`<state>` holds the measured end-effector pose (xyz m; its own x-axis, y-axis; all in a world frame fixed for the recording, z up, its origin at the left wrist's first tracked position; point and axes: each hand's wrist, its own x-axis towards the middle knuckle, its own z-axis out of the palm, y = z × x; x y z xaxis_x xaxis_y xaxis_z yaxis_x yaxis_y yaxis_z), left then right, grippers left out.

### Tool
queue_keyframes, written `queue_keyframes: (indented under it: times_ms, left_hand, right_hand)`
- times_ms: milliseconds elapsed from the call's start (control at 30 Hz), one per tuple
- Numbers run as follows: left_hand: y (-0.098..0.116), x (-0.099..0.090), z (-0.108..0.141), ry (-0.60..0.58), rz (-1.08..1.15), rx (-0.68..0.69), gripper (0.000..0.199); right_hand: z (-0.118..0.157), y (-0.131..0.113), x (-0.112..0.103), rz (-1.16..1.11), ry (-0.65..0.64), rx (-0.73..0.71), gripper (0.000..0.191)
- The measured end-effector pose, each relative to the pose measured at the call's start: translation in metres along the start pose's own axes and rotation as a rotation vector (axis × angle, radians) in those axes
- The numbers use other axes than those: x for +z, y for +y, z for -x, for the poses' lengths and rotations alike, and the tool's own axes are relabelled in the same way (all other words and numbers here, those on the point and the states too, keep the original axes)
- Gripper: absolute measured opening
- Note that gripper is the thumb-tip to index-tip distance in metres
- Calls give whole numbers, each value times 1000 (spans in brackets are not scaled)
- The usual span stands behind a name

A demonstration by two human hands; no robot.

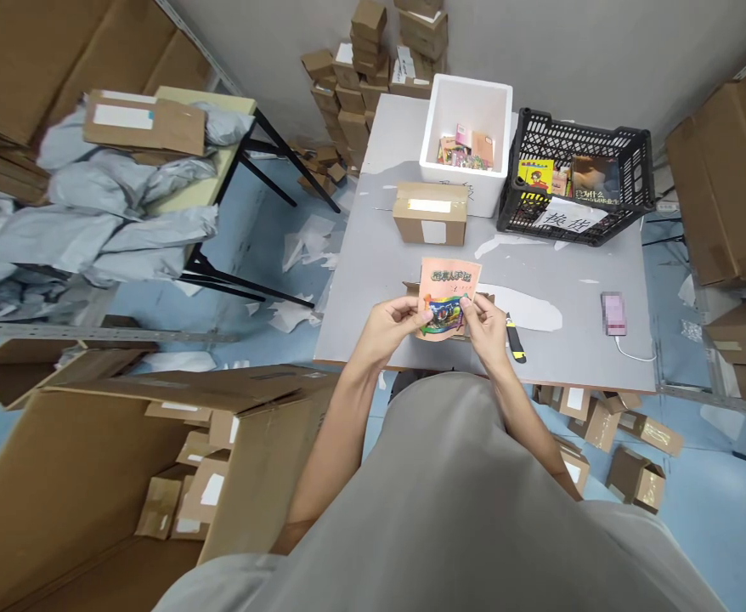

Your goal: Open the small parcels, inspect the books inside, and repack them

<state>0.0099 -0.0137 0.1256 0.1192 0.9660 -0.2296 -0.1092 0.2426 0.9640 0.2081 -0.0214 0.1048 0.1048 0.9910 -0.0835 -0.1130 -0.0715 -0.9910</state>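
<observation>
Grey cloth of the wearer's shirt [449,510] fills the foreground, hiding part of the near edge of the grey-topped table [373,255]. From the left, a large open brown cardboard carton [86,459] is cut off by the frame, smaller boxes inside it partly covered. Behind it, grey plastic parcels [48,242] overlap too closely to count. Over the table, the left hand [393,323] pinches one side of a thin pink paper booklet [448,293] with a colourful cover, its fingers partly out of sight behind. Brown cardboard [412,289] beneath is mostly concealed. The right hand [486,323] grips the booklet's other side, thumb on the front. Next come a black-and-yellow cutter [515,340], a black plastic lattice crate [634,183] half-screening its books, and a phone [614,314] whose screen is blurred.
</observation>
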Motion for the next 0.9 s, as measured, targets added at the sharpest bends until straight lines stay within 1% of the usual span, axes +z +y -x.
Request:
queue_keyframes:
  times_ms: [133, 233, 300, 400, 433, 467, 533, 600, 633, 733, 767, 833, 867, 900]
  left_hand:
    - [-2, 17, 7, 33, 43, 16, 58]
    - [-8, 19, 4, 89, 49, 12, 60]
    - [-13, 15, -1, 155, 43, 19, 61]
    - [-20, 12, -7, 295, 21, 76, 63]
    - [-21, 13, -7, 343, 2, 103, 63]
    - [-21, 15, -7, 385, -24, 131, 61]
    - [-21, 25, -3, 438, -93, 193, 54]
    - [-20, 37, 4, 442, -156, 253, 46]
    - [-18, 44, 7, 433, -177, 275, 42]
    - [-15, 56, 12, 370, -200, 308, 34]
    - [-15, 56, 12, 328, -196, 312, 33]
    - [-14, 50, 8, 235, -181, 313, 36]
    - [-14, 45, 4, 213, -179, 308, 38]
    - [-15, 37, 0, 224, -183, 299, 41]
  right_hand:
    - [-4, 6, -4, 66, 20, -34, 65]
    - [-5, 7, -5, 68, 33, -23, 65]
    - [-4, 5, -4, 49, 66, -31, 65]
    - [1, 1, 2, 57, 187, -99, 64]
    - [3, 0, 4, 69, 208, -116, 62]
    - [6, -2, 7, 78, 201, -121, 60]
    - [12, -4, 15, 76, 126, -94, 58]
    - [16, -5, 23, 47, 48, -59, 59]
    - [18, -5, 27, 28, 32, -49, 60]
    - [18, -2, 32, -5, 64, -57, 60]
    - [16, -1, 31, -3, 83, -62, 58]
    - [12, 3, 26, 15, 112, -64, 54]
    - [9, 4, 22, 23, 121, -64, 55]
    - [7, 5, 17, 25, 127, -65, 56]
